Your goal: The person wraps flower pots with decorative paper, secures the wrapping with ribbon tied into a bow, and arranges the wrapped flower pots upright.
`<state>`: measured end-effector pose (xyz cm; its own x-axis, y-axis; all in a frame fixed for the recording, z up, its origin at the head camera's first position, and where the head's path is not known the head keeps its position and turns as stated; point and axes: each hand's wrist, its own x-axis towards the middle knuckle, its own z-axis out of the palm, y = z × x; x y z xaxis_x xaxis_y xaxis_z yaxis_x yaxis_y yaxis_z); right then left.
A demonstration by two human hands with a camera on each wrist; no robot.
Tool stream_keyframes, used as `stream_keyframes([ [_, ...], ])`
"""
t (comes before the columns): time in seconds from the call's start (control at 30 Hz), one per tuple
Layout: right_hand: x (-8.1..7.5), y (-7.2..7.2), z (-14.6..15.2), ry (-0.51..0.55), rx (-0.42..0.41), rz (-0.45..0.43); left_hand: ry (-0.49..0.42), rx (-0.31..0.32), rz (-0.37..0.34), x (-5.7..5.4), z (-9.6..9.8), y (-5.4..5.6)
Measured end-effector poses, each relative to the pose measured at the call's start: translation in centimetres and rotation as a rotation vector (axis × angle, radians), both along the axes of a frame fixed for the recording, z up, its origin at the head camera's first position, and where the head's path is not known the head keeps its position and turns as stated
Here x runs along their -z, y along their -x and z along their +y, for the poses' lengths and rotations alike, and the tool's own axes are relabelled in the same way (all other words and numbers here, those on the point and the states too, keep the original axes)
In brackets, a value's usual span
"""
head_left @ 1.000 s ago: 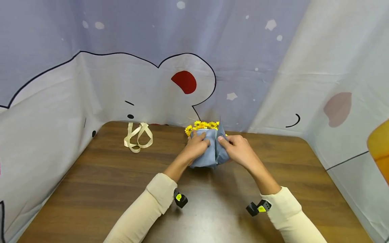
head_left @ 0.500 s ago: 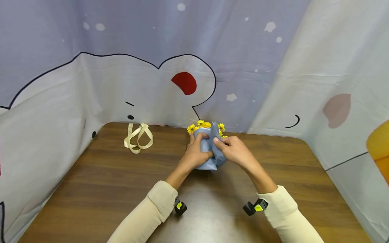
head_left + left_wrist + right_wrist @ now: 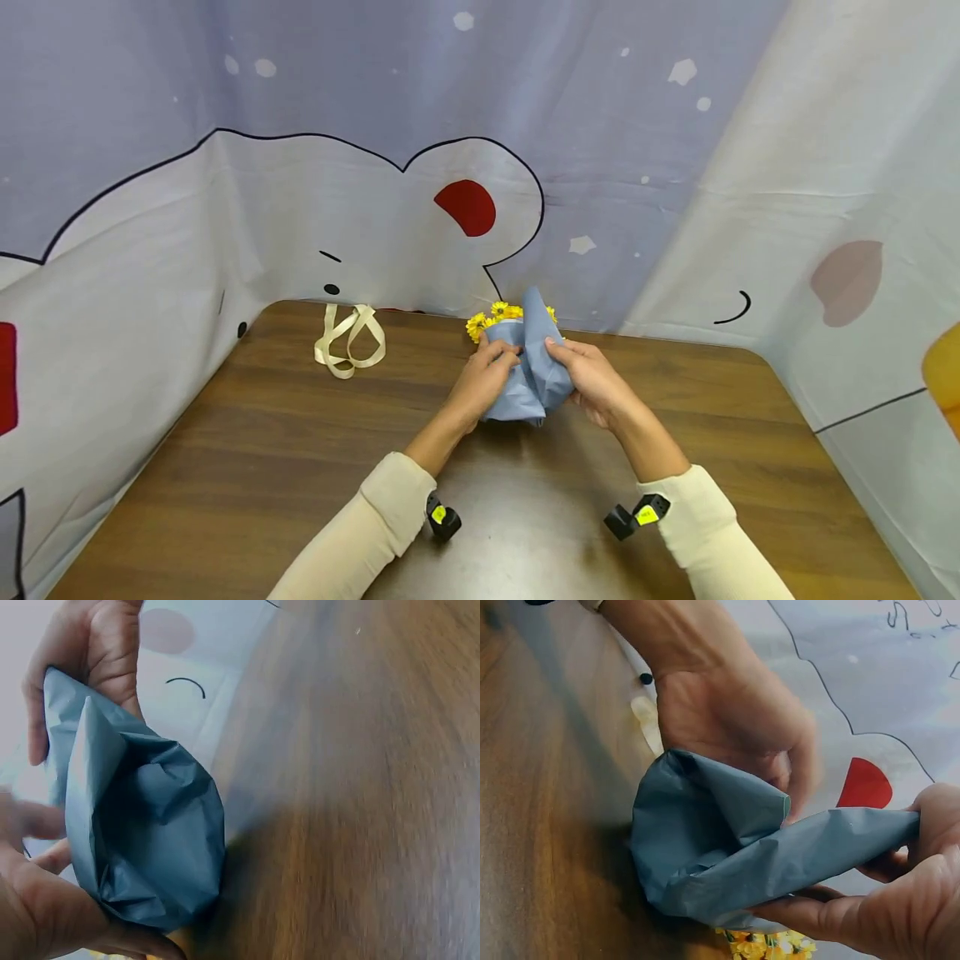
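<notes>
A bunch of yellow flowers (image 3: 498, 310) stands wrapped in blue-grey wrapping paper (image 3: 516, 398) near the back of the table. My left hand (image 3: 477, 385) is curled round the left side of the paper. On the right, a tall flap of paper (image 3: 538, 329) is pinched between the thumb and fingers of my right hand (image 3: 600, 385). Seen from the left wrist, the lower end of the paper (image 3: 161, 847) gapes in a hollow, folded pocket. In the right wrist view the blossoms (image 3: 754, 946) peek out below the paper, and the stems are hidden inside.
A cream ribbon (image 3: 365, 313) lies looped on the wooden table (image 3: 300, 467), at the back left. Behind the table hangs a printed curtain (image 3: 360, 208), close to the back edge. Small black cameras (image 3: 444, 518) are strapped at both wrists.
The left fingers have shifted and drawn in on the paper. My right hand first moved left with the flap, then back slightly right, and the flap now stands taller and broader.
</notes>
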<state>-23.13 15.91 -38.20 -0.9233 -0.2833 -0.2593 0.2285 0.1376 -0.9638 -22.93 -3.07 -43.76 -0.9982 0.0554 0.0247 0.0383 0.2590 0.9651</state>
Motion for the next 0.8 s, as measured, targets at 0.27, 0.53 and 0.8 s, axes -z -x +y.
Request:
stream_keyframes([
  [0.27, 0.2, 0.0, -0.9, -0.015, -0.016, 0.024, 0.022, 0.017, 0.06, 1.0, -0.4, 0.4],
  [0.53, 1.0, -0.1, 0.0, 0.093, -0.096, -0.025, -0.113, 0.019, -0.001, 1.4, -0.5, 0.0],
  [0.8, 3.1, -2.3, 0.8, -0.073, -0.215, 0.259, -0.115, 0.028, -0.012, 1.4, -0.4, -0.1],
])
